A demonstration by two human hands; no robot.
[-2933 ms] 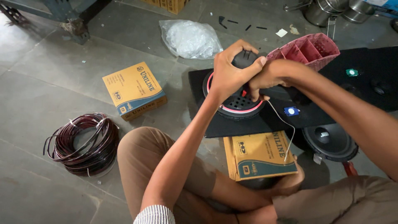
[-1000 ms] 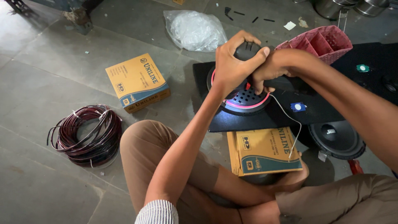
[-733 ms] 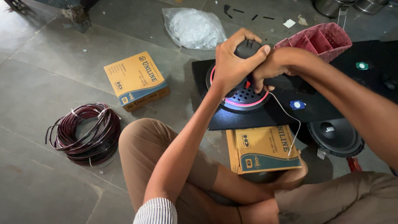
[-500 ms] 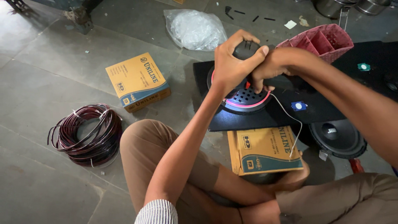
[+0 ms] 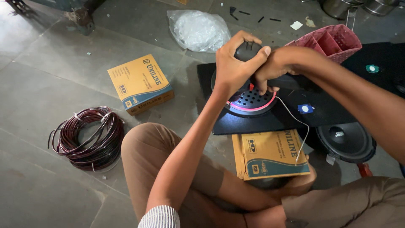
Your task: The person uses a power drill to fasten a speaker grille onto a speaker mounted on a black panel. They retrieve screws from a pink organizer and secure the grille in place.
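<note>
My left hand [image 5: 234, 63] and my right hand [image 5: 276, 67] are clasped together on a black tool handle [image 5: 249, 50] held upright over a round speaker grille [image 5: 253, 101] with a pink rim. The grille sits on a black board [image 5: 270, 120] on the floor. My fingers hide most of the tool and its tip. A thin white wire [image 5: 295, 126] runs from under my right hand down over the yellow cardboard box [image 5: 270, 154] near my leg.
A second yellow box [image 5: 139, 84] lies to the left. A coil of dark red wire [image 5: 86, 137] rests on the floor at lower left. A clear plastic bag [image 5: 198, 29], a pink divided basket [image 5: 333, 42] and a loose black speaker [image 5: 346, 141] surround the board.
Both hands stay clasped on the tool over the grille. Only the camera view has shifted slightly.
</note>
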